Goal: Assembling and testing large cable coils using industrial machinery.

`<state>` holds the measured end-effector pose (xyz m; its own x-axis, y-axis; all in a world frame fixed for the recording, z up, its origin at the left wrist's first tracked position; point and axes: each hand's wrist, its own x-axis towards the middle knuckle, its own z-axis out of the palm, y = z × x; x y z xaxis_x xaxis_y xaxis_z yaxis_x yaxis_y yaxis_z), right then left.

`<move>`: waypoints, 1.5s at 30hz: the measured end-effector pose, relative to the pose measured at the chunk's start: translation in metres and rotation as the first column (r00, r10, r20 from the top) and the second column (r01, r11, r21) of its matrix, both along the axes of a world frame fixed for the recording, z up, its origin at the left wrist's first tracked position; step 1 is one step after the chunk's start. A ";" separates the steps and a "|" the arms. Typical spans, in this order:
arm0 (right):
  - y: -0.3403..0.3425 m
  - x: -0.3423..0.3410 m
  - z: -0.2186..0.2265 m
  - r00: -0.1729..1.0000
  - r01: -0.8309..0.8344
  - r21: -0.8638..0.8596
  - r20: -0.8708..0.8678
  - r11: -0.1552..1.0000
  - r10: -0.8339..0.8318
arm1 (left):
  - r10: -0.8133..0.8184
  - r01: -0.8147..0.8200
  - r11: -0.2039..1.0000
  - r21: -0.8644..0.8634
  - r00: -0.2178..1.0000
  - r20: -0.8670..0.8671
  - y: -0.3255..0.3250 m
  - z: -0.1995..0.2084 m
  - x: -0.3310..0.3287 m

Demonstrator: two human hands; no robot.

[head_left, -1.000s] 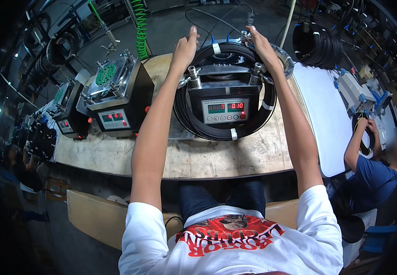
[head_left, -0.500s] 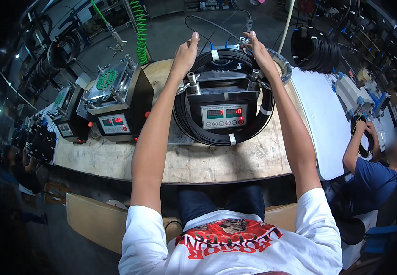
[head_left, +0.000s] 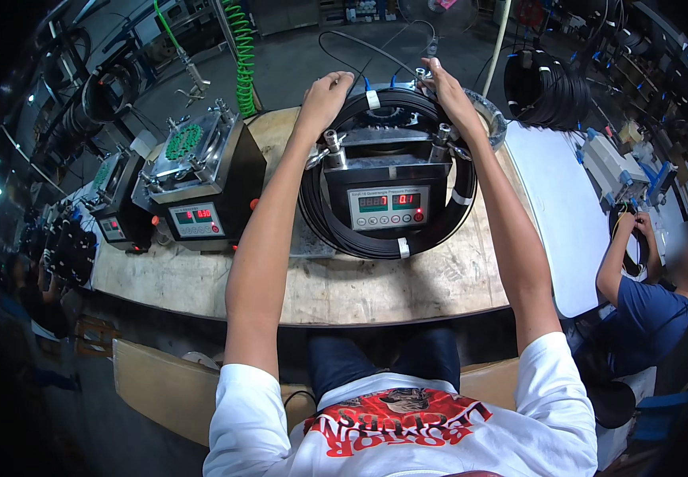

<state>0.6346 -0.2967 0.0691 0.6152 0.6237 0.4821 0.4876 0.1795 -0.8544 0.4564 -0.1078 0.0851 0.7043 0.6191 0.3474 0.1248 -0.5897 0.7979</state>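
A large coil of black cable [head_left: 336, 231] with white tape bands lies around a boxy metal polishing machine [head_left: 387, 171]. Red digits glow on its front panel, and metal clamp posts stand at its corners. My left hand [head_left: 326, 102] is at the far left corner, beside the top of the coil, fingers curled inward. Whatever they close on is hidden behind the hand. My right hand [head_left: 447, 89] is at the far right corner, against a clamp post [head_left: 421, 74], its fingers bent; their hold is mostly hidden. Two blue-tipped cable ends rise at the coil's far side.
Two similar machines with green round fixtures, the nearer one [head_left: 193, 171] larger in view, stand left on the wooden bench [head_left: 344, 290]. A green spiral hose [head_left: 243, 60] hangs behind. Right are a white tabletop [head_left: 562, 215], a black cable coil [head_left: 546, 87] and a person in blue [head_left: 650, 310] handling cable.
My left hand's raised thumb has come down and its fingers have curled in. My right hand stays at the far right corner. The machine's display has changed.
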 end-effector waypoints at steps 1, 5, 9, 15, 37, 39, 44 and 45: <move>0.000 0.001 0.000 1.000 0.007 -0.011 -0.007 1.000 -0.007 | -0.014 0.014 1.000 -0.006 1.000 0.002 0.000 0.000 0.001; 0.002 0.002 -0.002 1.000 0.026 -0.027 -0.002 0.999 -0.027 | 0.003 -0.003 1.000 -0.011 1.000 0.002 0.003 -0.002 0.002; 0.002 0.007 -0.002 0.999 0.030 -0.085 0.045 0.996 -0.026 | 0.029 -0.029 0.999 0.035 0.999 -0.020 -0.002 0.002 0.001; -0.001 -0.002 0.005 0.999 0.026 -0.109 0.034 0.994 -0.022 | 0.036 -0.024 0.990 0.138 0.996 -0.083 0.007 -0.001 0.003; 0.010 0.011 0.013 0.994 0.101 -0.162 -0.029 0.982 -0.107 | 0.061 -0.052 0.995 0.085 0.992 -0.110 0.009 -0.006 0.033; 0.015 0.003 0.014 0.993 0.101 -0.141 -0.052 0.985 -0.109 | 0.087 -0.080 0.994 0.073 0.992 -0.090 0.012 -0.008 0.026; 0.016 0.003 0.008 0.992 0.116 -0.104 -0.043 0.988 -0.121 | 0.098 -0.095 0.993 0.066 0.994 -0.039 0.011 -0.007 0.022; 0.016 0.004 0.008 0.992 0.117 -0.103 -0.043 0.988 -0.122 | 0.122 -0.121 0.991 0.060 0.992 -0.018 0.013 -0.009 0.023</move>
